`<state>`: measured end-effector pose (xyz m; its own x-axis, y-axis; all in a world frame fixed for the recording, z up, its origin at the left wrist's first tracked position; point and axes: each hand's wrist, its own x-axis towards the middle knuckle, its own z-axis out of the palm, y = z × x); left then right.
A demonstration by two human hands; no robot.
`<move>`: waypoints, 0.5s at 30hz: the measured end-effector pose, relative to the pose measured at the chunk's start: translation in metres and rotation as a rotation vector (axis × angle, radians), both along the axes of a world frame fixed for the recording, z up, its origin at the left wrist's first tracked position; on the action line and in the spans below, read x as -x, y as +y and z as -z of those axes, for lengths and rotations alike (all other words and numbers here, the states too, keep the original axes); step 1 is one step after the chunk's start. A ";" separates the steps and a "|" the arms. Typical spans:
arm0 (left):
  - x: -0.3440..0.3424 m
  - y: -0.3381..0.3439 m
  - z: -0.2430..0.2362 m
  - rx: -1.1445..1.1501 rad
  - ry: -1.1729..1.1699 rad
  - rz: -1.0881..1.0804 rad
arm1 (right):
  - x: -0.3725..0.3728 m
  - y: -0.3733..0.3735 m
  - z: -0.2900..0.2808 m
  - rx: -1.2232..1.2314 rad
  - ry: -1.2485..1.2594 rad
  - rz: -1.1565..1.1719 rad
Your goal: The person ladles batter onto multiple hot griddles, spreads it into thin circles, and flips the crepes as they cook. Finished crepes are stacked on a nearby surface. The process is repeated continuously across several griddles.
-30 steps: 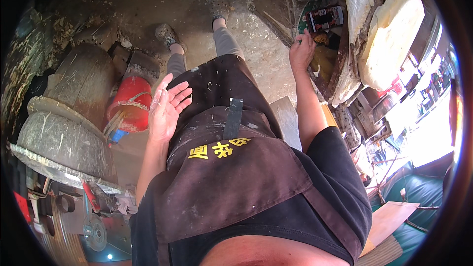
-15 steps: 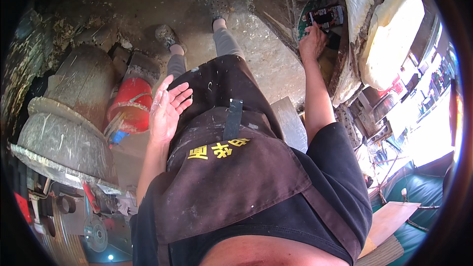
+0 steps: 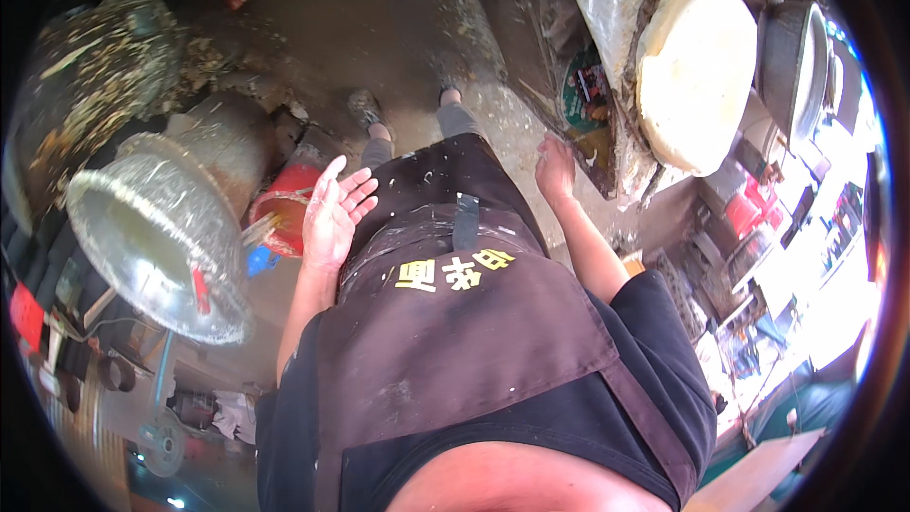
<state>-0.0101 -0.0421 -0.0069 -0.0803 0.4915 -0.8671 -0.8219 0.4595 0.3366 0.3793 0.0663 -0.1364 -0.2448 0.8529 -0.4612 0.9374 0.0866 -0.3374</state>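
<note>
My left hand [image 3: 334, 213] is held in front of the apron [image 3: 464, 313], palm turned up, fingers apart and nothing in it. It is nearest to a red bucket [image 3: 284, 192] on its left. My right hand [image 3: 555, 169] hangs to the right of the apron, slightly blurred, its fingers loosely extended and no object visible in it. Beyond it, a green round surface [image 3: 574, 106] bears a small dark flat item [image 3: 592, 85], apart from the hand. The apron is dark brown with white smudges and yellow lettering.
A large metal basin [image 3: 142, 246] stands at left, with a blue object [image 3: 261, 261] beside the bucket. At right are a pale rounded slab [image 3: 697, 76] on a crusted stand and a deep metal pan [image 3: 794, 66]. Debris litters the far-left floor.
My right hand has drawn back from the dark flat item on the green surface and come nearer my body. My left hand stays raised and open. The whole view has shifted.
</note>
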 end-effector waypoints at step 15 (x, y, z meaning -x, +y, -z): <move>0.021 -0.172 -0.076 0.104 0.128 -1.198 | 0.238 0.153 -0.119 0.042 0.588 -0.553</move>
